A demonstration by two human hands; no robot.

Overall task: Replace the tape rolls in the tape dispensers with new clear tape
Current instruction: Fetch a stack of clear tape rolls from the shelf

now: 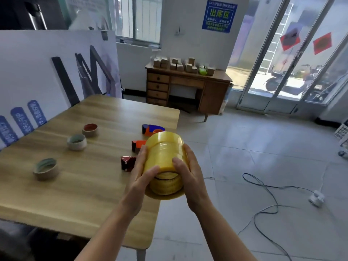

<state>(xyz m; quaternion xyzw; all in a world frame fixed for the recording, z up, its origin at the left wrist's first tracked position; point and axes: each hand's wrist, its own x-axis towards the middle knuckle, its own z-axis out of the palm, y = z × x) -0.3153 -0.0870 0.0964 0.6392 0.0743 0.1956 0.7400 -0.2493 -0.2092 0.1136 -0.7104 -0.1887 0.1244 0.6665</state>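
Observation:
A yellowish stack of clear tape rolls (pixel 164 153) is held between both hands above the right edge of the wooden table (pixel 75 185). My left hand (pixel 142 172) grips its left side, my right hand (pixel 188 170) its right side. Beneath the upper rolls, a lower roll (pixel 165 183) sits slightly apart from them. Three tape dispensers lie on the table behind the stack: a blue and orange one (pixel 151 129), an orange one (pixel 138 145) and a red one (pixel 128 162), each partly hidden. Three empty cardboard cores (pixel 45 168) (pixel 76 141) (pixel 90 129) stand on the left.
A printed white board (pixel 47 72) leans along the table's left side. A wooden desk (pixel 188 87) with small boxes stands at the far wall. A cable and power strip (pixel 316 199) lie on the tiled floor to the right.

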